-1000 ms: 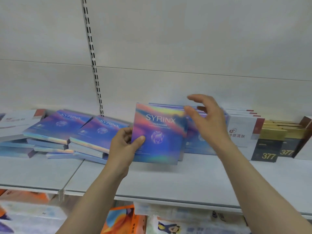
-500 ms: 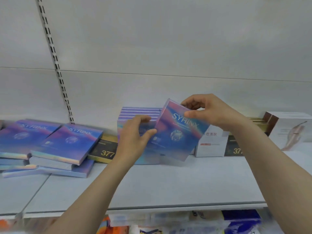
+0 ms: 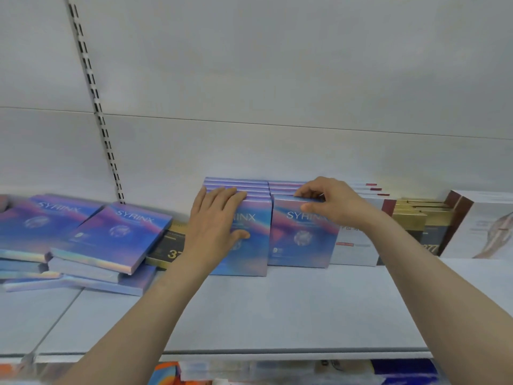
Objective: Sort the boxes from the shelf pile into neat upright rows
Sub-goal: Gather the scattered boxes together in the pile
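Pinching the top edge of a flat iridescent blue-violet cardboard box marked SYRINX (image 3: pixel 304 232), the right hand (image 3: pixel 330 202) holds it upright on the pale grey shelf (image 3: pixel 263 309) at the front of the right-hand row; the left hand (image 3: pixel 215 220) lies flat and relaxed, gripping nothing, against the front box of the neighbouring upright row (image 3: pixel 245 218); the two rows stand side by side, touching. The loose pile of matching boxes (image 3: pixel 111 240) lies flat to the left — nearer the left hand, which would reach sideways for it. A black box with gold numerals (image 3: pixel 169 245) sits partly hidden under that pile; how many boxes stand behind each front one is hard to make out — only their top edges show.
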Available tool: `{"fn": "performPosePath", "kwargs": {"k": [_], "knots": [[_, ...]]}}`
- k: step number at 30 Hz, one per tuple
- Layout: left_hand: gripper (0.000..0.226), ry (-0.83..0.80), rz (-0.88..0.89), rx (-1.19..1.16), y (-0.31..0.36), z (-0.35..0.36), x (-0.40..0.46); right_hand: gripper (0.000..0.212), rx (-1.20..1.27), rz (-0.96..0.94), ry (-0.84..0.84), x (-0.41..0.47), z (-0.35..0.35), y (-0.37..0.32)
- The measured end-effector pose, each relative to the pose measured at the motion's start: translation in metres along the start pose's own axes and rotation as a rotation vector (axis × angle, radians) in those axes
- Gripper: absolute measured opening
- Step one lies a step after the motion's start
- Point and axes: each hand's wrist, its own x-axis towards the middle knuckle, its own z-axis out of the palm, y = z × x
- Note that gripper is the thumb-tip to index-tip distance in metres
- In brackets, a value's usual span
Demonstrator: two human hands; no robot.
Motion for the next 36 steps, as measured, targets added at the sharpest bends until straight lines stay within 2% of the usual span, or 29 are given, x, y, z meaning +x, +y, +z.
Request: {"fn": "performPosePath", "kwargs": {"k": [7,11,14,23,27,32,36], "knots": [[0.081,0.034,-0.001,0.022,0.001,0.005,0.001,0.031,-0.11,-0.091,0.164,0.003,0.03,0.021],[0.081,0.059,0.005,0.022,0.0,0.006,0.001,0.061,-0.164,-0.124,0.133,0.0,0.033,0.029],[0.082,0.049,-0.003,0.022,0.0,0.006,0.002,0.072,-0.239,-0.115,0.114,0.004,0.036,0.028],[0.08,-0.046,-0.031,0.046,0.003,-0.003,0.0,0.07,-0.309,-0.152,0.131,0.007,0.041,0.031],[0.078,-0.111,-0.021,0.036,0.006,-0.016,0.001,0.071,-0.409,-0.068,0.083,0.007,0.041,0.018],[0.073,-0.194,-0.022,-0.062,-0.006,-0.046,0.006,0.066,-0.481,0.044,0.029,0.008,0.03,-0.028],[0.067,-0.246,-0.086,-0.213,-0.048,-0.099,0.005,0.061,-0.453,-0.015,0.05,0.012,0.016,-0.095]]}}
